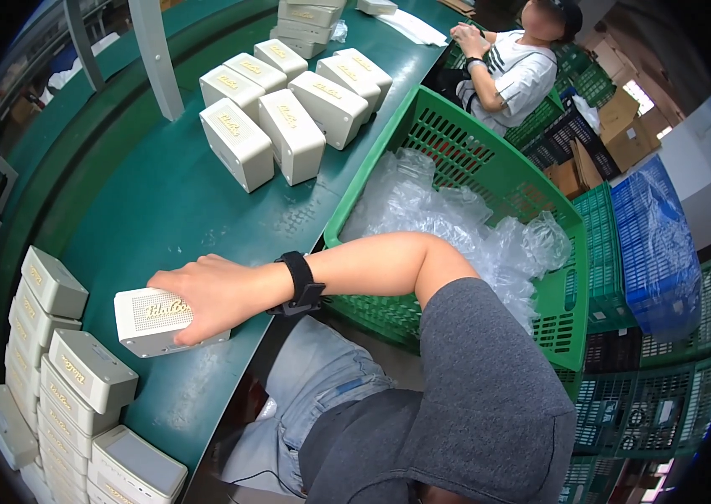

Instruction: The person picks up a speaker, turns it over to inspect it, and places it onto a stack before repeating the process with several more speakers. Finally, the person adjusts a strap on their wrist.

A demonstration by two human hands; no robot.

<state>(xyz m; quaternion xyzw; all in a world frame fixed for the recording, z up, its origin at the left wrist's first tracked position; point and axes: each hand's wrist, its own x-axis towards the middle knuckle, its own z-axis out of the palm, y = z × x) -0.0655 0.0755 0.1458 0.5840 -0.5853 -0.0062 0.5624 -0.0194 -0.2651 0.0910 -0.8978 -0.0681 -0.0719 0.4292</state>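
Note:
My right hand [217, 294] reaches across the green table and is closed over a small cream speaker [141, 317]. Its dotted grille and raised gold lettering show beside my fingers, and the thumb presses on the near face. The speaker is at the table's near edge, to the right of tall stacks of similar cream speakers [91, 370]. A black strap [299, 283] wraps my right wrist. My left hand is out of sight.
Several cream speakers [291, 134] stand farther along the green table [154, 210], with a stack behind them. A green crate [490, 143] of clear plastic bags [448, 214] adjoins the table. Beyond it sits another person [519, 80]. Blue crates [653, 244] and a grey post [154, 59] are nearby.

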